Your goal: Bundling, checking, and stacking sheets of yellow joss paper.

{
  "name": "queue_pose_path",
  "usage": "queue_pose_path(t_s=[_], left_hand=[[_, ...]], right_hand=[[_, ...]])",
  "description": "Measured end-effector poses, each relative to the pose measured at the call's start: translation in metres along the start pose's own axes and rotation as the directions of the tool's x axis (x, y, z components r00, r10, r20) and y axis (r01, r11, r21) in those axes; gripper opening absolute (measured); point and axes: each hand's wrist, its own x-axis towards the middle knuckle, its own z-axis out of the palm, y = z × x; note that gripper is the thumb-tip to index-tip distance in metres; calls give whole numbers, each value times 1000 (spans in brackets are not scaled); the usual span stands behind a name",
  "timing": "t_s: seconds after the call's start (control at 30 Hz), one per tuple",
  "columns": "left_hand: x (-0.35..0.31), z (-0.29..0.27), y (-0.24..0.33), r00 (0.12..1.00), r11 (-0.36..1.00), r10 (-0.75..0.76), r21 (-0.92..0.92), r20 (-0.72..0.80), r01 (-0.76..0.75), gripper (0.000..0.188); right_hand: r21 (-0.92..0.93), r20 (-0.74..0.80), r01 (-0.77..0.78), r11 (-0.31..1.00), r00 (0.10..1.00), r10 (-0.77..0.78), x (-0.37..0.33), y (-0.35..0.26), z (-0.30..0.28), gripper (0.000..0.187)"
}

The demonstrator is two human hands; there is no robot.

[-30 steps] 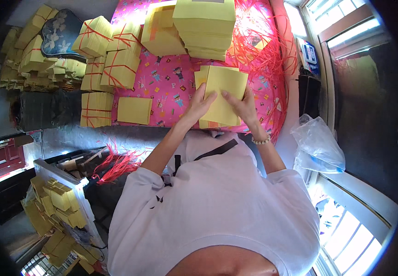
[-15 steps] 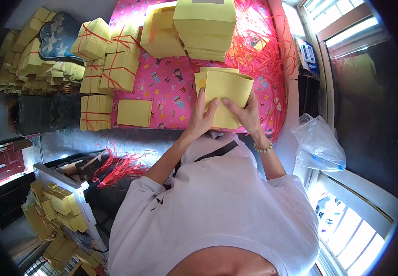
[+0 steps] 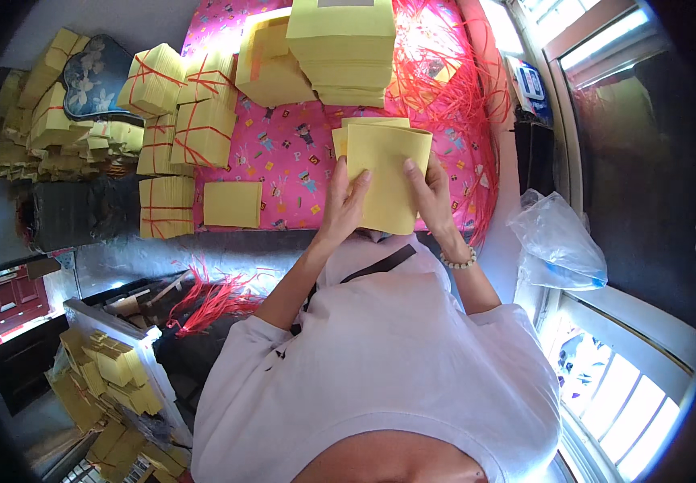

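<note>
Between my two hands is a small sheaf of yellow paper (image 3: 392,181), held upright near the table's front edge. My left hand (image 3: 345,200) grips its left side, thumb lying on the front face and fingers mostly behind. On the right side my right hand (image 3: 432,193), below a beaded bracelet on the wrist, closes the same way, with its thumb near the edge. More yellow paper (image 3: 377,123) shows just behind the sheaf's top. To the left, a low yellow paper stack (image 3: 232,204) lies on the pink patterned tablecloth (image 3: 295,153).
Beyond the sheaf rises a tall yellow paper stack (image 3: 340,48). Bundles tied with red strips (image 3: 203,133) line the table's left side. Loose red strips (image 3: 444,80) spread over the right side. A clear plastic bag (image 3: 559,241) hangs by the window at right.
The sheaf was bowed, its upper right curling over; now it looks flatter. My right thumb has moved from the middle of the paper toward its right edge. The view has shifted slightly.
</note>
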Motion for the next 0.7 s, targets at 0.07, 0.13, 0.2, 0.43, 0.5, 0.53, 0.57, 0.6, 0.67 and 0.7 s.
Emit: queue_pose_path(t_s=[0.07, 0.13, 0.2, 0.43, 0.5, 0.53, 0.57, 0.6, 0.67, 0.7], left_hand=[[1, 0, 0, 1000, 1000, -30, -8, 5, 30, 29], [2, -3, -3, 996, 996, -85, -25, 4, 85, 30], [1, -3, -5, 994, 992, -112, -67, -18, 111, 31], [1, -13, -13, 982, 981, -190, -31, 9, 190, 35], [1, -13, -14, 983, 981, -182, -66, 19, 183, 35], [0, -13, -14, 984, 979, -174, -101, 26, 176, 35], [-1, -13, -15, 984, 979, -174, -101, 28, 176, 35], [-2, -15, -16, 979, 969, -206, -141, 5, 205, 35], [-3, -21, -19, 971, 955, -239, -183, -17, 232, 36], [-3, -23, -20, 969, 956, -247, -162, 1, 244, 35]], right_hand=[[7, -69, -53, 999, 996, 54, 2, 3, -1, 31], [11, -84, -88, 996, 993, 89, 3, 0, 4, 29], [15, -99, -121, 993, 988, 122, 3, 0, 4, 28], [43, -135, -26, 999, 990, 31, 14, 14, -6, 21], [31, -146, -32, 999, 989, 37, 14, 15, -7, 20], [27, -122, -41, 999, 992, 44, 14, 18, -8, 21], [22, -97, -49, 999, 994, 51, 14, 19, -9, 23], [22, -95, -49, 999, 994, 51, 13, 15, -11, 23], [-145, 50, -314, 938, 945, 324, 6, 2, -16, 29], [-145, 47, -314, 938, 945, 323, 3, 7, -20, 29]])
